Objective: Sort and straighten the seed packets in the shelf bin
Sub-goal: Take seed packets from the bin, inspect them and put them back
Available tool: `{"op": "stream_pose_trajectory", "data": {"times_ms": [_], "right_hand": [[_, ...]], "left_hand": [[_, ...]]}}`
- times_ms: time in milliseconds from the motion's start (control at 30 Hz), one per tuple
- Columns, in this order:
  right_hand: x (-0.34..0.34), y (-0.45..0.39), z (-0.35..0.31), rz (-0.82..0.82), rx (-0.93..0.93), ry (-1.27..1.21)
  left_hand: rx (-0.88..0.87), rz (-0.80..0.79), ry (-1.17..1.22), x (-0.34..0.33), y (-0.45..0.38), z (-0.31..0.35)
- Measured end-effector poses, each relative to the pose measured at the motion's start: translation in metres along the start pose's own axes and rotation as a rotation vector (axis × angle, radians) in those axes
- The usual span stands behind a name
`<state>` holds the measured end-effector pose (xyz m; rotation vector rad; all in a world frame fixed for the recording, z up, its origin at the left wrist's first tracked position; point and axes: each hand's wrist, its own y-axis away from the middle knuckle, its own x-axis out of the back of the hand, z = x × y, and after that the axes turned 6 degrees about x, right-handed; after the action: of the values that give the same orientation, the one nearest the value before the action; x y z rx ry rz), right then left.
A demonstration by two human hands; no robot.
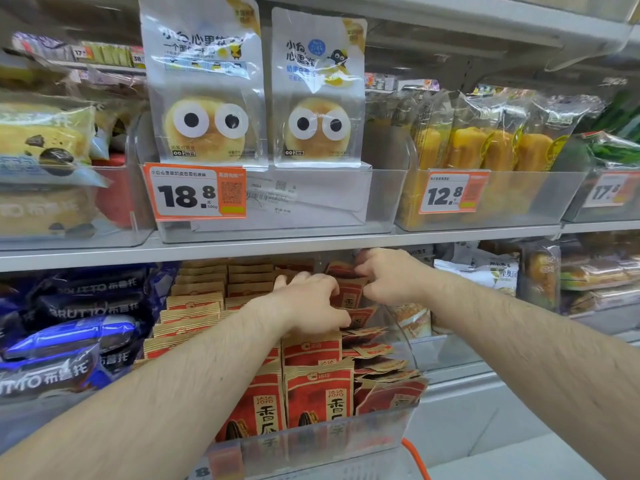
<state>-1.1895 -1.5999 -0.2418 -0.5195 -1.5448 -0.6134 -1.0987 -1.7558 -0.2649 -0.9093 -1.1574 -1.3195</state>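
Both hands reach into the clear shelf bin [381, 431] on the lower shelf [104, 254], which holds red-and-tan seed packets [318, 393] in rows. The packets at the bin's front edge stand upright, while those along its right wall lie tilted and jumbled. The left hand [308, 303] rests over the middle rows, its fingers [322, 282] curled down onto the packet tops; whether they pinch one cannot be told. The right hand [388, 275] is near the bin's back right corner, its fingers bent around a red packet [348, 292] just beside the left hand. On the shelf above, a bin carries 2 white bun packs [204, 81] and an orange price tag [195, 192] reading 18.8.
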Motion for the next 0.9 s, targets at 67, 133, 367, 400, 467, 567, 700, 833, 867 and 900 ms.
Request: {"op": "stream_pose_trajectory", "data": {"times_ms": [67,133,367,400,467,567,700,833,867,900], "right_hand": [[-0.003,0.01,-0.001,0.048,0.039,0.084],[-0.01,0.022,-0.006,0.083,0.081,0.117],[-0.009,0.056,-0.016,0.317,0.038,0.1],[-0.008,0.059,-0.018,0.333,0.029,0.087],[-0.007,0.064,-0.024,0.346,0.027,0.05],[-0.007,0.067,-0.03,0.394,0.034,0.019],[-0.005,0.07,-0.037,0.6,0.071,0.027],[0.004,0.078,-0.042,0.917,0.043,0.036],[0.007,0.08,-0.043,0.945,0.024,0.016],[0.01,0.082,-0.043,0.953,0.001,-0.01]], "left_hand": [[0.019,-0.034,0.007,0.001,0.0,0.0],[0.018,-0.051,-0.008,0.002,0.004,0.0],[0.086,0.108,0.059,0.007,0.0,-0.017],[0.122,0.078,0.048,0.007,-0.004,-0.023],[0.174,0.003,0.065,0.007,-0.014,-0.034],[0.2,-0.046,0.117,0.007,-0.023,-0.037],[0.243,-0.091,0.143,0.011,-0.024,-0.025],[0.282,-0.087,0.181,0.012,-0.027,-0.026],[0.288,-0.088,0.184,0.012,-0.026,-0.026],[0.291,-0.089,0.179,0.012,-0.024,-0.026]]}}
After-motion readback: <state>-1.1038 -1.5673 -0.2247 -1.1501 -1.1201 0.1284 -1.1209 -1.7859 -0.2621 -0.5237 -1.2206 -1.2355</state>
